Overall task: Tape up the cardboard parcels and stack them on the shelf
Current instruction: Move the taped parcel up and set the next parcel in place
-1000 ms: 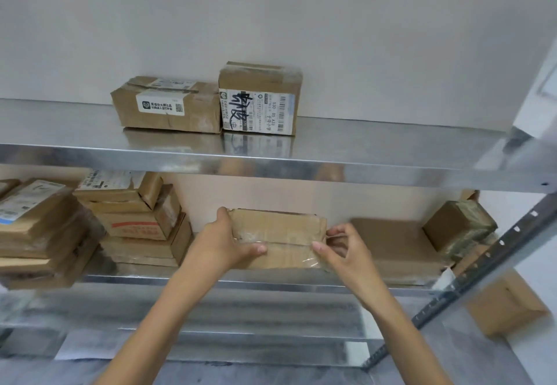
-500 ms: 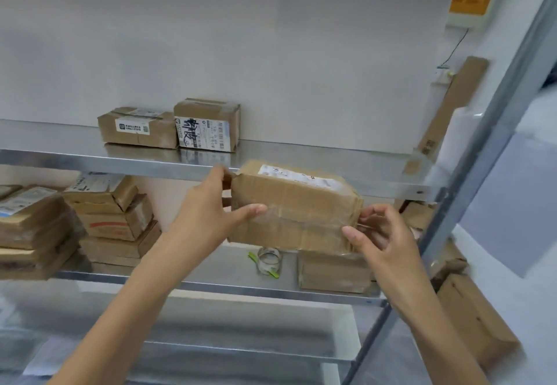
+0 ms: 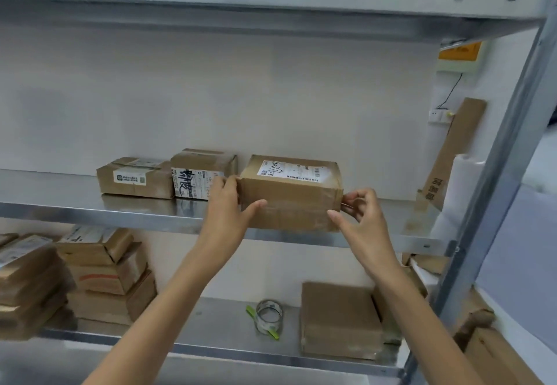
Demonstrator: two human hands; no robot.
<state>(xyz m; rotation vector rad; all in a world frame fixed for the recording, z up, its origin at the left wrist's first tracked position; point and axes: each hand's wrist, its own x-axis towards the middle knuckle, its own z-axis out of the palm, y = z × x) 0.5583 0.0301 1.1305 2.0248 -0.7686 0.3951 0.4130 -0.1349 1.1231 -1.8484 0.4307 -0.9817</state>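
Note:
A taped cardboard parcel (image 3: pixel 291 195) with a white label on top rests on the front of the upper metal shelf (image 3: pixel 144 213). My left hand (image 3: pixel 227 210) grips its left end, thumb across the front face. My right hand (image 3: pixel 358 213) holds its right end with thumb and curled fingers. Two more labelled parcels (image 3: pixel 135 178) (image 3: pixel 200 173) stand to its left against the wall, the nearer one almost touching it.
On the lower shelf (image 3: pixel 217 324) lie a roll of clear tape (image 3: pixel 269 318), a flat brown box (image 3: pixel 339 320) and parcel stacks (image 3: pixel 102 273) at the left. A slanted steel upright (image 3: pixel 494 179), a leaning cardboard strip (image 3: pixel 452 155) and a white roll (image 3: pixel 458 182) stand at the right.
Both hands lifted the parcel from the lower shelf level up onto the upper shelf, beside the two parcels there. The view tilted upward.

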